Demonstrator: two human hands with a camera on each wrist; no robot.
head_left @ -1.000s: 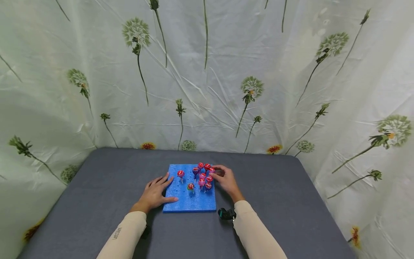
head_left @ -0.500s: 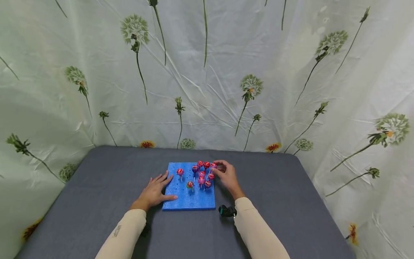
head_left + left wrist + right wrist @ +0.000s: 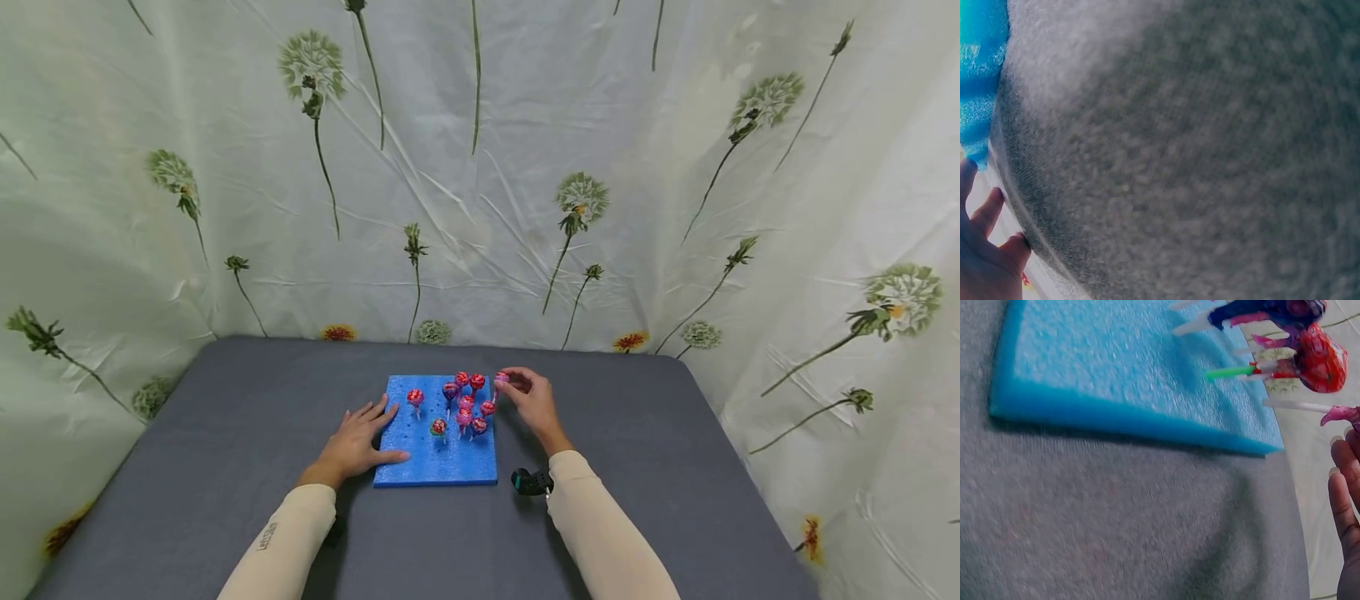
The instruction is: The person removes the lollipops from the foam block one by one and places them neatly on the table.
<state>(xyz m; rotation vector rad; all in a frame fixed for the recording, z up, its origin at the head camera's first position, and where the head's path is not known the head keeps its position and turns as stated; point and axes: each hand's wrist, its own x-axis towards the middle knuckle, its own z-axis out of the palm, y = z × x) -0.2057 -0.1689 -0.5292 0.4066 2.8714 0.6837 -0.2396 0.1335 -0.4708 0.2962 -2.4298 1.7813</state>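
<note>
A blue foam board (image 3: 442, 471) lies on the table with several wrapped lollipops standing in it, mostly in its right half. My left hand (image 3: 352, 442) rests on the board's left edge, fingers spread and thumb along the surface. Beyond the far right corner, my right hand (image 3: 534, 404) pinches a pink-wrapped lollipop (image 3: 502, 378) by its head. In the right wrist view this lollipop's white stick (image 3: 1297, 406) points toward the foam, its end at the board's edge. A red-wrapped lollipop (image 3: 1322, 362) on a green stick stands close beside it. Left-hand fingers (image 3: 988, 211) show in the left wrist view.
The grey table (image 3: 645, 450) extends around the board on all sides. A floral curtain (image 3: 480, 192) hangs right behind its back edge. A black wrist device (image 3: 531, 482) sits beneath the right forearm. A red lollipop (image 3: 416, 398) and a green-wrapped one (image 3: 438, 427) stand apart on the left.
My right hand has drawn the pink lollipop up and to the right, away from the cluster and past the board's right edge. My left hand has stayed on the board.
</note>
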